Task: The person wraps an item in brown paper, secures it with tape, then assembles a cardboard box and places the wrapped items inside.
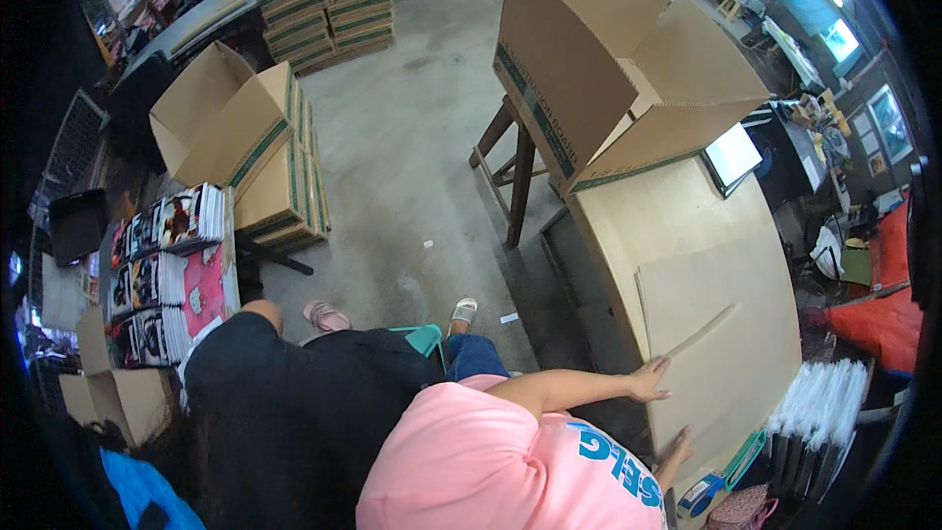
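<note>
On the pale worktop [726,218] at the right lies a flat brown cardboard sheet [721,383], with a raised flap or edge running across it. My left hand [649,382] reaches over from the left, fingers stretched, touching the sheet by the lower end of that edge. Nearer to me, my right hand [679,446] rests its extended fingers at the sheet's near left side; my pink shirt hides part of that forearm. Beside the sheet's near right corner are a green tape dispenser [746,459] and a blue tool [699,497], perhaps a tape roll.
A large open carton [564,69] stands beyond the worktop. Closed cartons [329,0] are stacked at the far left, with another open carton [221,118] nearer. Stacked booklets [162,270] fill the left table. A person in black [324,402] is close on my left.
</note>
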`<state>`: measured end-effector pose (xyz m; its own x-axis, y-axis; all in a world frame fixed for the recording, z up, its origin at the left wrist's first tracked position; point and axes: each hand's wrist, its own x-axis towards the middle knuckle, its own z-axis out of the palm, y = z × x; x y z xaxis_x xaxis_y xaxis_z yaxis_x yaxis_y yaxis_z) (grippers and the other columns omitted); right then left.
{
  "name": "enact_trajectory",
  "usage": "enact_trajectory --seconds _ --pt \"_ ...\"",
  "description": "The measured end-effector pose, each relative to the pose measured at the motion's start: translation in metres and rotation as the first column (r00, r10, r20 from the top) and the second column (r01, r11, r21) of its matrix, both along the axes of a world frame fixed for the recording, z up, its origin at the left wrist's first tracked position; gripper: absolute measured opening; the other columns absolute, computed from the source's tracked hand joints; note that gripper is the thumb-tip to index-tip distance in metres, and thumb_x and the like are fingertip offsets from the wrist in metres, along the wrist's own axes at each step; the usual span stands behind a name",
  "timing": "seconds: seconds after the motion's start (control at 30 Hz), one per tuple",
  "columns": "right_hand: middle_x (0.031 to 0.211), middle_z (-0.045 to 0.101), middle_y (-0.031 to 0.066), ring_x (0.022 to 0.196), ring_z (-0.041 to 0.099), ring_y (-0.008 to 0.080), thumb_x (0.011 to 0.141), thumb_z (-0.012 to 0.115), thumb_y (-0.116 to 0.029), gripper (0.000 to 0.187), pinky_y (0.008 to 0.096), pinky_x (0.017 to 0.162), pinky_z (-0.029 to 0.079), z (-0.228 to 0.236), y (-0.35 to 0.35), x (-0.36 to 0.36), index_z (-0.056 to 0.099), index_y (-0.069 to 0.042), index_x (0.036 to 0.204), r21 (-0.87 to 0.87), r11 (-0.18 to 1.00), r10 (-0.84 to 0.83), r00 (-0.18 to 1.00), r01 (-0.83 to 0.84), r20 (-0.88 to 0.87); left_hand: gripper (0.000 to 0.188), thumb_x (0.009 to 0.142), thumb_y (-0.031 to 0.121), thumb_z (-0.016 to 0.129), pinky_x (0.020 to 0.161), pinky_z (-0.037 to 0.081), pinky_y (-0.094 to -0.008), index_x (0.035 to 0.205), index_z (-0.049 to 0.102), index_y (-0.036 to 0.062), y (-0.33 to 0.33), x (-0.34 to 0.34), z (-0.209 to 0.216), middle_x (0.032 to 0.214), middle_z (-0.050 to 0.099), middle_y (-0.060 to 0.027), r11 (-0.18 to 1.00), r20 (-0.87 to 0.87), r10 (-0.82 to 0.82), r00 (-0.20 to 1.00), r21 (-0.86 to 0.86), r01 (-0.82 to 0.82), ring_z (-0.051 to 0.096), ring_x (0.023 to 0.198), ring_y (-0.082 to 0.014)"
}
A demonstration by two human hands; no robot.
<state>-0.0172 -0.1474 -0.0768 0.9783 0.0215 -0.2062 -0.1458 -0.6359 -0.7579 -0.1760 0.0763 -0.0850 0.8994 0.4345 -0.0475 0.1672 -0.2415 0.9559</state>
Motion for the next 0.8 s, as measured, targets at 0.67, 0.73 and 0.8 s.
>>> enact_trajectory --seconds 0.67,0.73,0.8 --pt "0.142 0.038 0.0153 0.126 0.039 0.0325 0.086 0.054 -0.056 0.075 0.0505 0.103 0.033 0.073 0.074 -0.134 0.034 -0.01 0.141 0.553 0.788 -0.052 0.925 0.27 -0.377 0.075 0.07 0.065 0.067 0.079 0.053 -0.0454 0.092 0.067 -0.0067 0.09 -0.107 0.049 0.095 0.066 -0.0262 0.997 -0.278 0.081 0.957 0.029 -0.076 0.065 0.092 -0.0391" --pt "0.143 0.037 0.0149 0.127 0.038 0.0325 0.087 0.052 -0.056 0.074 0.0506 0.105 0.032 0.067 0.074 -0.126 0.034 -0.01 0.142 0.591 0.767 -0.032 0.934 0.252 -0.356 0.074 0.067 0.063 0.071 0.074 0.053 -0.0453 0.091 0.066 -0.0072 0.088 -0.123 0.061 0.09 0.066 -0.0253 0.995 -0.252 0.08 0.964 0.074 -0.064 0.066 0.087 -0.0398" --pt "0.143 0.036 0.0146 0.128 0.037 0.0324 0.088 0.05 -0.055 0.072 0.0507 0.106 0.03 0.065 0.069 -0.118 0.034 -0.01 0.142 0.636 0.736 -0.02 0.946 0.234 -0.324 0.073 0.064 0.06 0.074 0.073 0.053 -0.0449 0.09 0.065 -0.0068 0.088 -0.127 0.074 0.087 0.066 -0.0245 0.99 -0.174 0.084 0.981 0.127 -0.062 0.066 0.085 -0.0398"
